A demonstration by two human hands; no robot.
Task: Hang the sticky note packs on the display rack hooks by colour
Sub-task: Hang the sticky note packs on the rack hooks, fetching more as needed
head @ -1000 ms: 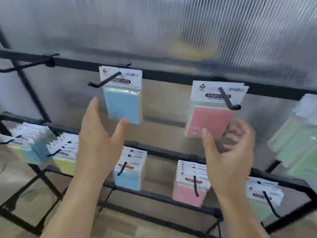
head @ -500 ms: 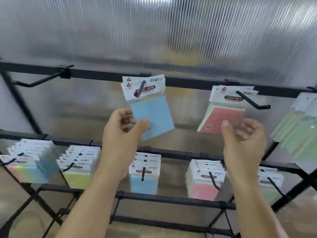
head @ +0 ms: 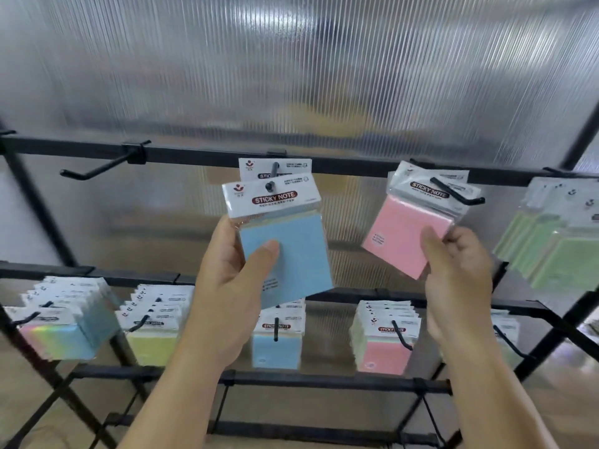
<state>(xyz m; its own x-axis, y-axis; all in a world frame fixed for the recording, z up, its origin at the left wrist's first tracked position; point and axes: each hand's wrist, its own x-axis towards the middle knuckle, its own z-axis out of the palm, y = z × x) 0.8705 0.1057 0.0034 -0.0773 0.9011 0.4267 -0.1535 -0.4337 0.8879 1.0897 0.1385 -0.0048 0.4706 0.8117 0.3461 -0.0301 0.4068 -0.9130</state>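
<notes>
Left hand (head: pixel 233 280) gripping blue pack (head: pixel 291 254): thumb flat across the front, fingers curled behind the left edge. Pack tilted, header hole over tip of centre hook (head: pixel 269 187) on top rail (head: pixel 194 153), in front of a second pack (head: pixel 275 168) on the same hook.

Right hand (head: pixel 453 277) pinching lower right corner of pink pack (head: pixel 402 234): thumb on the front, fingers curled at the edge. Pack slanted, hanging from right hook (head: pixel 457 192).

Green packs (head: pixel 557 251) at far right of the rail, blurred. Left hook (head: pixel 94 168) jutting from the rail's left part.

Lower row, left to right, each bunch on its own hook: rainbow packs (head: pixel 58 338), yellow packs (head: pixel 152 345), light-blue packs (head: pixel 275 348), rose packs (head: pixel 382 351).

Ribbed translucent panel (head: pixel 291 76) behind.
</notes>
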